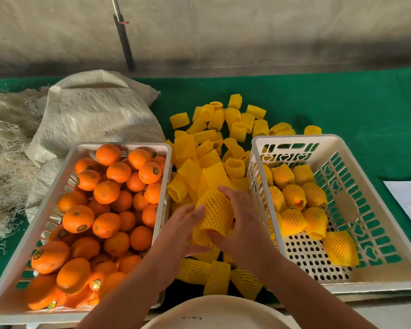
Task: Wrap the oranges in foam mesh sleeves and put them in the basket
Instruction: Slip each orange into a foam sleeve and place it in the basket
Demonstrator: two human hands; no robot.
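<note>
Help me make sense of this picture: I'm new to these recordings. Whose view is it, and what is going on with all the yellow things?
No machine here: the camera sits on a person's head and looks down at their two bare hands. On the green table a left basket holds bare oranges. A right basket holds wrapped oranges. Between them lies a pile of yellow foam sleeves. The left hand and right hand together hold one sleeve, stretched round and full; an orange is probably inside, though it is hidden. Behind lie a sack and straw.
</note>
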